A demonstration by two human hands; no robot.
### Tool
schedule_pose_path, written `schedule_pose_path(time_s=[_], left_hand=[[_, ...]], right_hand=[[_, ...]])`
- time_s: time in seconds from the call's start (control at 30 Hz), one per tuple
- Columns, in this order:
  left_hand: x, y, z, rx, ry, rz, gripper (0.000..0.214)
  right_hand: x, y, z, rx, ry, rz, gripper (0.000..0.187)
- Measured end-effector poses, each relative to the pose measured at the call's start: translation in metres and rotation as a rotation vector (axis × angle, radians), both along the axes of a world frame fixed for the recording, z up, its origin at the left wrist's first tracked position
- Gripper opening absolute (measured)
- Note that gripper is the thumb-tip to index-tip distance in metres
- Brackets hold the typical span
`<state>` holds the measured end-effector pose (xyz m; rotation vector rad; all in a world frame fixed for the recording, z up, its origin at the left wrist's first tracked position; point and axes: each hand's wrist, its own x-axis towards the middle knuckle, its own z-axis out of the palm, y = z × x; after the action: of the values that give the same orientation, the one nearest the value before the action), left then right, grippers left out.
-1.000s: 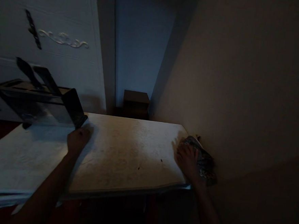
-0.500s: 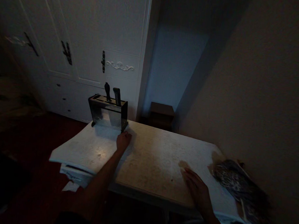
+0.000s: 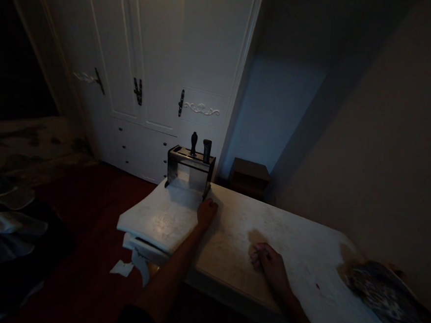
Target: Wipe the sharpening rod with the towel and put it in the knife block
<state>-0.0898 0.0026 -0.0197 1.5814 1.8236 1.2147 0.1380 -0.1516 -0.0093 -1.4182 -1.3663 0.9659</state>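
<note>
A knife block (image 3: pixel 190 174) with clear sides and black ends stands on the far left of the white table (image 3: pixel 291 235). Two black knife handles (image 3: pixel 206 151) stick up from its top. My left hand (image 3: pixel 207 213) is closed at the block's near right foot; whatever its fingers hold is hidden by the hand. Over the middle of the table, to the right, my right hand (image 3: pixel 269 263) has its fingers loosely curled in, with nothing showing in them. A small dark speck (image 3: pixel 317 286) lies right of that hand.
Patterned cloth (image 3: pixel 383 291) is heaped at the table's right end, by the wall. Behind the block rises a white wardrobe (image 3: pixel 208 57), with a brown bedside cabinet (image 3: pixel 250 173) beside it. White paper (image 3: pixel 122 268) hangs by the table's open drawer (image 3: pixel 146 249). Red carpet (image 3: pixel 98 197) covers the floor.
The view has swung left, so everything sits further right. My right hand has moved left over the table, and its outstretched fingers have curled in. My left hand stays by the block's foot.
</note>
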Motion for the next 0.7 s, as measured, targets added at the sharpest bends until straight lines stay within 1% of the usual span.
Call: schedule_pose_path(time_s=[0.13, 0.27, 0.37, 0.47, 0.5, 0.57, 0.63, 0.7], left_hand=[[-0.001, -0.001, 0.0, 0.021, -0.046, -0.02, 0.024], [0.002, -0.011, 0.004, 0.072, -0.062, -0.072, 0.026], [0.007, -0.023, 0.007, 0.14, -0.055, -0.13, 0.027], [0.005, -0.031, 0.012, 0.196, -0.06, -0.126, 0.03], [0.001, -0.032, 0.015, 0.223, -0.07, -0.093, 0.031], [-0.012, -0.028, 0.022, 0.316, -0.106, 0.017, 0.034], [-0.034, -0.02, 0.034, 0.455, -0.161, 0.159, 0.035], [-0.061, -0.008, 0.049, 0.562, -0.24, 0.297, 0.032]], right_hand=[[-0.023, 0.023, -0.003, 0.019, 0.027, 0.089, 0.05], [-0.038, 0.055, -0.003, 0.05, 0.045, 0.19, 0.05], [-0.051, 0.084, 0.005, 0.068, -0.01, 0.226, 0.048], [-0.066, 0.114, 0.017, 0.122, -0.056, 0.233, 0.044], [-0.072, 0.124, 0.021, 0.15, -0.056, 0.241, 0.043], [-0.084, 0.144, 0.028, 0.192, -0.036, 0.253, 0.045], [-0.097, 0.164, 0.035, 0.21, -0.021, 0.252, 0.052], [-0.11, 0.184, 0.042, 0.241, -0.011, 0.254, 0.064]])
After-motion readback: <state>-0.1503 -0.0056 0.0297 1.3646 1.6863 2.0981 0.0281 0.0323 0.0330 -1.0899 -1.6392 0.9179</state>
